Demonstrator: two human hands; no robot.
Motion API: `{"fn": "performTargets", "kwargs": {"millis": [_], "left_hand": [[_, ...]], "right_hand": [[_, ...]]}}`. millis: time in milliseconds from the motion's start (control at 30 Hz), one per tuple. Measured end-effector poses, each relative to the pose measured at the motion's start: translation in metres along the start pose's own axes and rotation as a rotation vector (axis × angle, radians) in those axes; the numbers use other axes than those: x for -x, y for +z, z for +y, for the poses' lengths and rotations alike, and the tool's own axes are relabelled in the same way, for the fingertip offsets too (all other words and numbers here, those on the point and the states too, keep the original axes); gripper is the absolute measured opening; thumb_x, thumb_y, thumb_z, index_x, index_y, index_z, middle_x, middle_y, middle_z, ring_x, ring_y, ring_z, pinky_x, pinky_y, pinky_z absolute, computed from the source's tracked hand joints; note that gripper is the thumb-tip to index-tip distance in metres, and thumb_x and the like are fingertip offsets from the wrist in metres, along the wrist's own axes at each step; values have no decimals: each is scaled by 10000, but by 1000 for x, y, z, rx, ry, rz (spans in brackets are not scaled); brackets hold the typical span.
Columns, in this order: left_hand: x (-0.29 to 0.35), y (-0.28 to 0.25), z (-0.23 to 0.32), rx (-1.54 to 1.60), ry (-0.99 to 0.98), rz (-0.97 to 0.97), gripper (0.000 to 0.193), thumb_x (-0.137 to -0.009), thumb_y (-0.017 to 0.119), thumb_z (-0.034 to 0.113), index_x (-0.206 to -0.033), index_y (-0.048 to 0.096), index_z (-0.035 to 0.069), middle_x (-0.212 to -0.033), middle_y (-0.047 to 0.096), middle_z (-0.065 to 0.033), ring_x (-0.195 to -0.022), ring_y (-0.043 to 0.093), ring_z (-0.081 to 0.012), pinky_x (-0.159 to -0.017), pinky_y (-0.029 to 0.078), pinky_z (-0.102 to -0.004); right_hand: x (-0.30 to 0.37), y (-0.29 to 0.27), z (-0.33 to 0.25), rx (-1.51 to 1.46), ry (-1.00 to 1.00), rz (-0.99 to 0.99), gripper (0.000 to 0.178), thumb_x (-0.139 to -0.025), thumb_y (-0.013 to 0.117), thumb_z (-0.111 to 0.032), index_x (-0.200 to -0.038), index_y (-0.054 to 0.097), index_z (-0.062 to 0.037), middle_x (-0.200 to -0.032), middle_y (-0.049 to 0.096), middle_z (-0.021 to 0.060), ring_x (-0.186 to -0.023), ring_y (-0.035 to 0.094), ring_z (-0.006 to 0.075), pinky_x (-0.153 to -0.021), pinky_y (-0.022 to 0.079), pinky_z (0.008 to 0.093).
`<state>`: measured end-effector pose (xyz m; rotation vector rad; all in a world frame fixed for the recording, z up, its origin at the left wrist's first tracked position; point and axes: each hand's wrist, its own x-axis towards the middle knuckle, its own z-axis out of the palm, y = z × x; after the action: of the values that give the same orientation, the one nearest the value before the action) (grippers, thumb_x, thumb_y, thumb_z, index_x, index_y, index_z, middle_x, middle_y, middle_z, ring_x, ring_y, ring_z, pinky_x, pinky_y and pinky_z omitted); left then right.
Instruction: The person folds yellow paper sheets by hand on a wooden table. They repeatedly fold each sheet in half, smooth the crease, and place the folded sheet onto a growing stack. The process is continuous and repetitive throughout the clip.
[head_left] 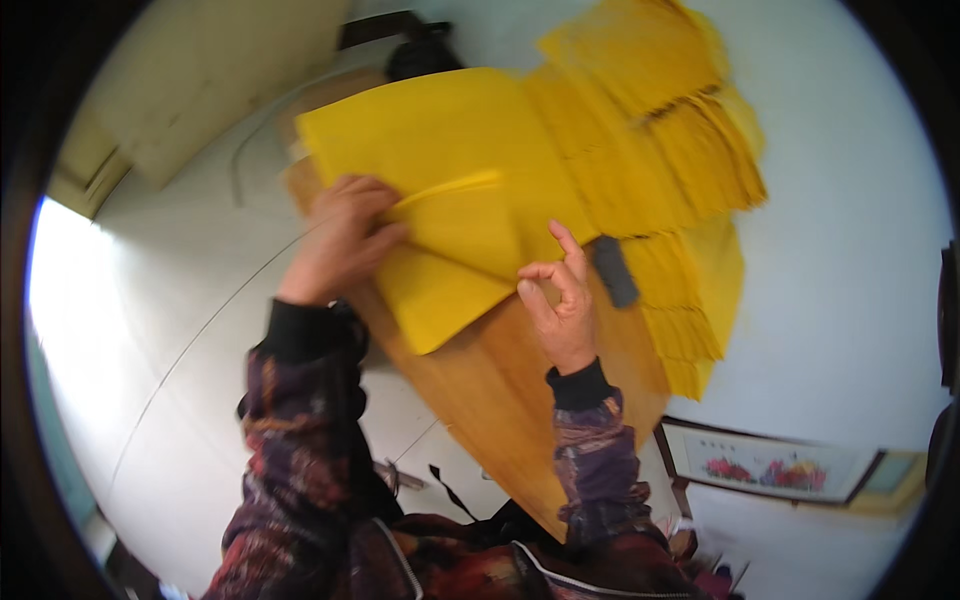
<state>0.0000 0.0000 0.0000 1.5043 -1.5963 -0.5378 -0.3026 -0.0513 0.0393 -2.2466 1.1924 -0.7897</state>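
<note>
On the wooden table (510,390) lies a large yellow sheet (430,125), thin and slightly blurred; whether it is paper or cloth I cannot tell. A smaller yellow sheet (465,225) with a raised fold lies over its near part. My left hand (350,235) is closed on the left end of that fold, fingers curled over the top. At the near right corner of the folded piece, my right hand (563,305) is closed, thumb and index finger pinched on the edge, another finger raised. A dark grey block (615,272) rests just right of my right hand.
Several layered stacks of yellow sheets (665,160) with uneven edges spread across the far right and overhang the table's right side. A black object (422,55) stands beyond the table. A framed picture (765,467) is at the lower right, pale cabinets (200,85) at the upper left.
</note>
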Motion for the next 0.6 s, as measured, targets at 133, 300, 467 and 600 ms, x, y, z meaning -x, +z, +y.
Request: {"fn": "performTargets", "kwargs": {"millis": [133,300,467,600], "left_hand": [[-15,13,18,66,-28,-22,170,-761,682,82,-868,644,-44,-1055,654,-124,-1047,547,-321,-900,449,-381],[-19,15,19,48,19,-10,169,-774,671,88,-872,638,-46,-1055,644,-138,-1053,544,-322,-904,447,-389],[-21,17,10,45,28,-43,179,-792,663,89,-893,632,-56,-1047,637,-146,-1042,544,-322,-909,444,-377],[-21,20,14,29,23,4,180,-792,679,89,-894,644,-55,-1027,648,-132,-1039,546,-314,-909,453,-368]], "right_hand": [[14,-47,51,508,161,320,168,-851,685,-132,-975,654,-23,-1361,486,174,-1221,450,370,-1024,375,440],[27,-64,108,761,216,267,152,-831,691,-117,-913,623,-9,-1145,575,163,-1076,514,371,-922,423,459],[19,-69,106,698,203,235,194,-791,723,-99,-852,563,-7,-1001,601,174,-968,561,380,-845,454,440],[20,-69,47,543,145,236,197,-788,714,-39,-911,565,-4,-1018,600,170,-988,568,347,-871,455,412]]}}
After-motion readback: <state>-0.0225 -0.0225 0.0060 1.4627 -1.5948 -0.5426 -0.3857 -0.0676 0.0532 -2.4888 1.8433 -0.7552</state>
